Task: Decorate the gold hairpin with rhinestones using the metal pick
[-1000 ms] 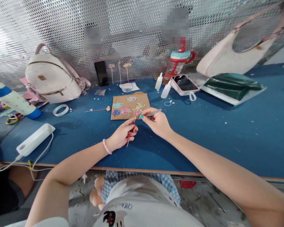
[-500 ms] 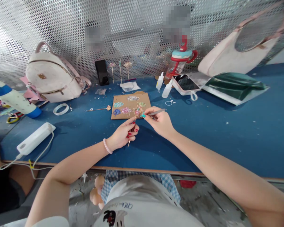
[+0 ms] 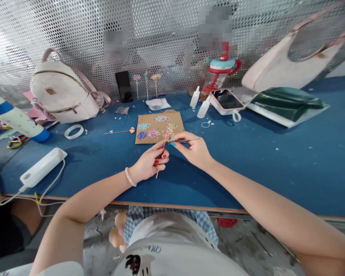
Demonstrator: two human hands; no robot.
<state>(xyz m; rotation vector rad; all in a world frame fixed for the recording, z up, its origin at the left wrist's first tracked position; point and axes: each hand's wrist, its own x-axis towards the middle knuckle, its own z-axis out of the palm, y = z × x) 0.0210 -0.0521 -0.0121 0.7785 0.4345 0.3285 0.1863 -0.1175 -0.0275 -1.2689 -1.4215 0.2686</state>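
Backed by a perforated silver metal screen (image 3: 166, 23), a blue desk (image 3: 255, 153) is laid with a brown cardboard sheet (image 3: 148, 118), at whose near right edge a thin gold-coloured stick with a multicoloured beaded head (image 3: 168, 132) is pinched by the left hand (image 3: 151, 161). Slim metal tweezers (image 3: 186, 140) are pinched by the right hand (image 3: 197, 153), tips just beside that head; the stick is probably best held steady, the tweezers lightly squeezed.

Left arm (image 3: 66, 226) bends at the elbow, forearm (image 3: 103, 189) angled inward; left hand (image 3: 146, 164) holds a pinch, lower fingers (image 3: 160, 167) curled under, nails red. Right arm (image 3: 261, 197) runs in diagonally, right hand (image 3: 196, 152) also pinching, thumbnail (image 3: 173, 144) teal. Hands close together, fingertips near each other.
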